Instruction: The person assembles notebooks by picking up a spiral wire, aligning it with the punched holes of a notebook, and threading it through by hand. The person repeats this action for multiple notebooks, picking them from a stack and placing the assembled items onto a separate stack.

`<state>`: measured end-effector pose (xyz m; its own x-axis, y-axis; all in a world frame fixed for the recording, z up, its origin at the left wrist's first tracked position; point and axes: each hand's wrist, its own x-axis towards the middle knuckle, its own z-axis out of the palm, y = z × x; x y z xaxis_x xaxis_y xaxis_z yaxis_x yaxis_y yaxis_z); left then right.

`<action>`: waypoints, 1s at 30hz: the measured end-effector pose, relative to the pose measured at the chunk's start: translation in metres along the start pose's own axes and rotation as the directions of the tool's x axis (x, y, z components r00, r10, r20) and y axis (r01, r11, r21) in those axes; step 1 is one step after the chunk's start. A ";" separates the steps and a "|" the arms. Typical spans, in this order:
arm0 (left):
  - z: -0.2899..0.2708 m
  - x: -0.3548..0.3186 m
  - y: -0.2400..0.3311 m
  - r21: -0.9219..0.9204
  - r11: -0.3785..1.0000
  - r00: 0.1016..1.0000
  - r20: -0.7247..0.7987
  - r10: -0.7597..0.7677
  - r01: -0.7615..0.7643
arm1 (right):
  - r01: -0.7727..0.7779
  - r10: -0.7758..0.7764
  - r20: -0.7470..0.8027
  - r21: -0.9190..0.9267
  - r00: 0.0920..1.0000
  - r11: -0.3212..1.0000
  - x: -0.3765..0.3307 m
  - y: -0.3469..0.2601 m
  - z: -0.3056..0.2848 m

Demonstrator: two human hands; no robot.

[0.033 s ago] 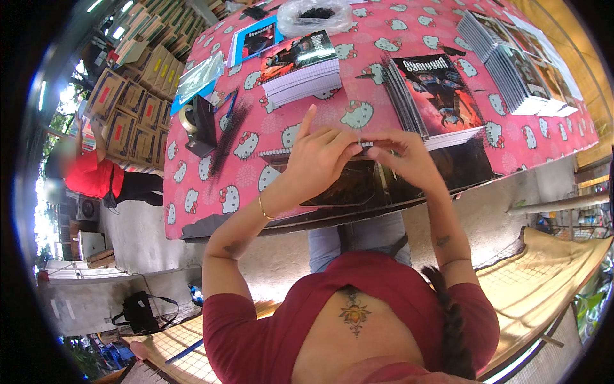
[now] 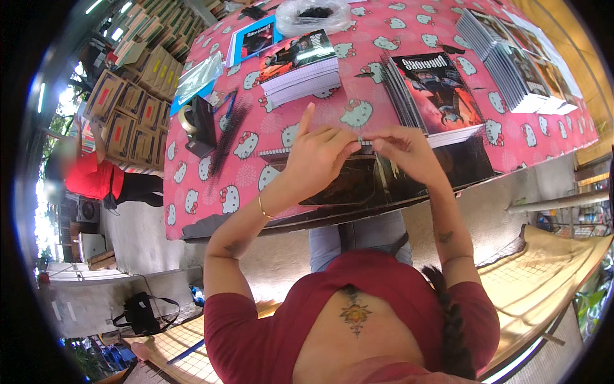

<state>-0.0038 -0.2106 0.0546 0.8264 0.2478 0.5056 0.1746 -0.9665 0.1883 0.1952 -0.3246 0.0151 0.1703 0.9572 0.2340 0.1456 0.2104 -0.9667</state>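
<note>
At the near edge of the table lies a dark-covered notebook (image 2: 345, 182), its far edge lined with a pale strip of small punched marks. My left hand (image 2: 320, 153) pinches at that edge, thumb against the curled fingers, with one finger pointing up and away. Close beside it, my right hand (image 2: 406, 153) is also closed at the edge, thumb near its bent fingers. Whatever thin piece lies between the fingertips is mostly hidden. Another dark cover (image 2: 464, 160) lies to the right, partly under a stack of spiral notebooks (image 2: 438, 96) with red and black covers.
A black tape dispenser (image 2: 199, 128), black binding coils (image 2: 227, 141) and a blue pen (image 2: 229, 102) lie at the left. Beyond my hands stands a notebook stack (image 2: 300, 73). A clear plastic bag (image 2: 313, 18) sits farther back; more notebooks (image 2: 518, 70) stand far right. A person in red (image 2: 93, 173) is at left.
My right thumb has come up slightly, closer to its fingers at the notebook's edge. My left hand has hardly moved.
</note>
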 end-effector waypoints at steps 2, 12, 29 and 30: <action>0.003 0.002 -0.001 -0.002 1.000 0.999 -0.039 0.014 -0.014 | -0.031 0.037 0.101 -0.065 0.994 0.997 0.010 -0.006 -0.014; -0.001 -0.006 0.009 0.037 0.999 0.999 -0.015 -0.034 0.034 | 0.306 -0.326 -0.001 -0.343 0.945 0.888 0.018 0.003 0.013; 0.036 0.141 -0.009 -0.225 0.813 0.825 -0.340 0.452 -0.538 | -0.173 -0.203 -0.549 -0.556 0.811 0.813 -0.066 0.018 -0.163; 0.065 0.136 -0.018 -0.241 0.816 0.849 -0.211 0.484 -0.525 | -0.164 -0.197 -0.551 -0.537 0.811 0.828 -0.065 0.023 -0.165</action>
<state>0.1402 -0.1641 0.0647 0.6732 -0.2432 0.6983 -0.4205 -0.9027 0.0909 0.3481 -0.4152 -0.0056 0.6467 0.6248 0.4374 0.6158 -0.0894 -0.7828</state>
